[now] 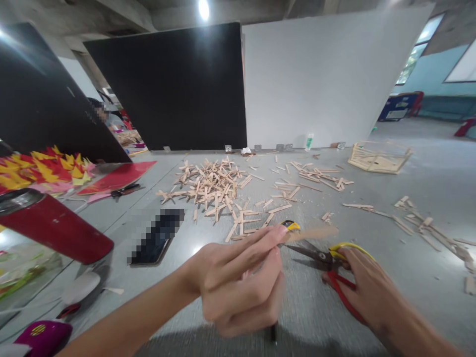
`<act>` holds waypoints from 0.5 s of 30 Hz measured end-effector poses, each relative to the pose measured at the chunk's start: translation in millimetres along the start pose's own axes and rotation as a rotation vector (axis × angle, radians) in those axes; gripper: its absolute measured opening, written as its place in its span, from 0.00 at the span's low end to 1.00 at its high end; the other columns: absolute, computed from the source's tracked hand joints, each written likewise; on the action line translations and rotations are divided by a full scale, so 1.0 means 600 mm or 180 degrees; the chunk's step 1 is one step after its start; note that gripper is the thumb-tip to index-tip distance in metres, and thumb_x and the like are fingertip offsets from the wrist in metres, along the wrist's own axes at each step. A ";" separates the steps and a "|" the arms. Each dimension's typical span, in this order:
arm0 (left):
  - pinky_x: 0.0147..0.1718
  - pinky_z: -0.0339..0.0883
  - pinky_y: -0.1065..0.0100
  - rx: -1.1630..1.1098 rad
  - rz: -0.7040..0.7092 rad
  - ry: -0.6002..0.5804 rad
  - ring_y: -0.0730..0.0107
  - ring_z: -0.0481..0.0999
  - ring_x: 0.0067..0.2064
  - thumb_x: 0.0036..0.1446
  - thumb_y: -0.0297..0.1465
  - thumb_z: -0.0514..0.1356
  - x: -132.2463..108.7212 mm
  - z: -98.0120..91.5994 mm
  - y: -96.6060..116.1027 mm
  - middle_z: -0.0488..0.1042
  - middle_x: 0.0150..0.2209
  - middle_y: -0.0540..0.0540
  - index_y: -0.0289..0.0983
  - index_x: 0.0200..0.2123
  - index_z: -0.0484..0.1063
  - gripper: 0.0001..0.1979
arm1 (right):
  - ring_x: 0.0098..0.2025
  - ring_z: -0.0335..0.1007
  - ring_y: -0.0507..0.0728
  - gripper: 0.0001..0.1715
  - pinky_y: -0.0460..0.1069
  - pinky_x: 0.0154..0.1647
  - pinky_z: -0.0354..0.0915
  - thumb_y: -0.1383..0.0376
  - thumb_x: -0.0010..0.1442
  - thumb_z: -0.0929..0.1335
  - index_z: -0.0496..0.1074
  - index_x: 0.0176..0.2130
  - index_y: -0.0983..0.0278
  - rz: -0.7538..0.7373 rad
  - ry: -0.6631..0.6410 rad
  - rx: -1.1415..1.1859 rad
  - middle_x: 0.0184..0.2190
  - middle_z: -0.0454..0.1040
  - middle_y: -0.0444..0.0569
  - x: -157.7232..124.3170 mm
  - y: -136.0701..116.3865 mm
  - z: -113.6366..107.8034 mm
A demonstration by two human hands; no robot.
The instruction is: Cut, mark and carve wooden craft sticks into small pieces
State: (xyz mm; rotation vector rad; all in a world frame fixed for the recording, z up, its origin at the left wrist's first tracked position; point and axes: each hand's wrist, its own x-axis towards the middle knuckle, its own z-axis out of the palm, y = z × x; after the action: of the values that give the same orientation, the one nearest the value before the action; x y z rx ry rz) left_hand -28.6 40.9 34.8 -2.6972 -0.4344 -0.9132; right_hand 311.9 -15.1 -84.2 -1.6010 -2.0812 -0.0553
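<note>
"Starting at the fingers, what does the left hand [243, 287] have?"

"Its thumb and forefinger are pinched together on one end of a wooden stick [316, 232]. The stick points toward the right hand, above the scissors (it is smeared by blur, so I can't tell whether it touches the blades)."

"And the right hand [372, 287]?"

"Curled around the scissors [326, 257], with the yellow and red handles spread apart and the blades aimed at the left fingertips. How tightly it grips, I can't tell."

"What is just behind the left fingertips?"

"Something yellow and black [292, 226], partly hidden by them."

"Farther out?"

"A loose heap of wooden pieces [213, 184] lies beyond the left hand, with more scattered across the grey surface [238, 270] to the right. The phone [158, 243] lies left of the heap's near edge, and a red bottle [63, 228] is left of that."

"And at the far side?"

"A low frame of sticks [379, 161] at the right, and a small green-and-white tube [309, 142] by the white panel [316, 74]. The black panel [178, 89] adjoins that one."
</note>
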 end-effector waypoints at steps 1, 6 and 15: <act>0.52 0.84 0.66 -0.0070 -0.0112 -0.0102 0.65 0.84 0.54 0.66 0.27 0.61 0.000 0.008 0.001 0.82 0.43 0.54 0.45 0.41 0.75 0.06 | 0.39 0.79 0.67 0.18 0.61 0.41 0.74 0.52 0.65 0.71 0.69 0.46 0.61 0.0017 -0.0019 0.0016 0.38 0.80 0.56 0.000 -0.001 0.000; 0.40 0.83 0.67 0.0151 -0.1438 -0.0741 0.63 0.85 0.47 0.60 0.12 0.52 -0.002 0.070 -0.002 0.77 0.58 0.39 0.36 0.63 0.67 0.30 | 0.40 0.78 0.67 0.14 0.61 0.43 0.72 0.53 0.68 0.68 0.68 0.45 0.60 0.0083 -0.0048 0.0041 0.39 0.79 0.56 0.000 -0.011 -0.004; 0.52 0.77 0.50 0.1364 -0.3461 -0.1579 0.55 0.79 0.53 0.70 0.37 0.64 -0.082 0.018 -0.066 0.75 0.57 0.40 0.36 0.59 0.72 0.18 | 0.40 0.76 0.68 0.14 0.62 0.42 0.70 0.54 0.67 0.69 0.67 0.44 0.60 0.0132 -0.0057 0.0129 0.39 0.77 0.56 0.003 -0.016 -0.001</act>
State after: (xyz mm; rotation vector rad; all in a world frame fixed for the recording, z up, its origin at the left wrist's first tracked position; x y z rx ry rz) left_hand -74.1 71.5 1.8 -2.1281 -2.0294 -0.2197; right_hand 303.1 -16.4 -80.0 -1.6252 -2.0487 0.0154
